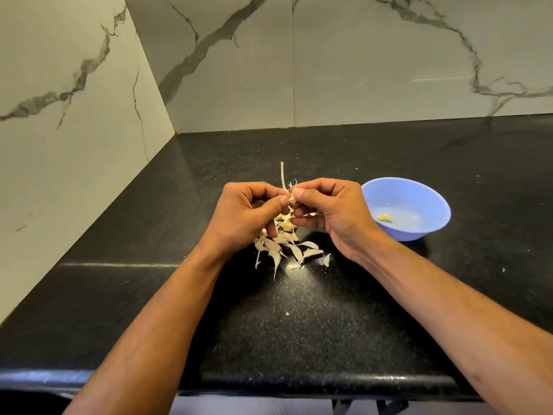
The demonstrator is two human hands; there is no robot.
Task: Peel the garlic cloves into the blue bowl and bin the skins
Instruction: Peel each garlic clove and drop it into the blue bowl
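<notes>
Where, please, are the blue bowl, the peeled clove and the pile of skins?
blue bowl (431, 194): head view, far inner wall.
peeled clove (384, 217): head view, its middle.
pile of skins (309, 252): head view, one skin.

Nothing to read here, honestly: no text, labels, brands, numbers or signs on anything in view.
</notes>
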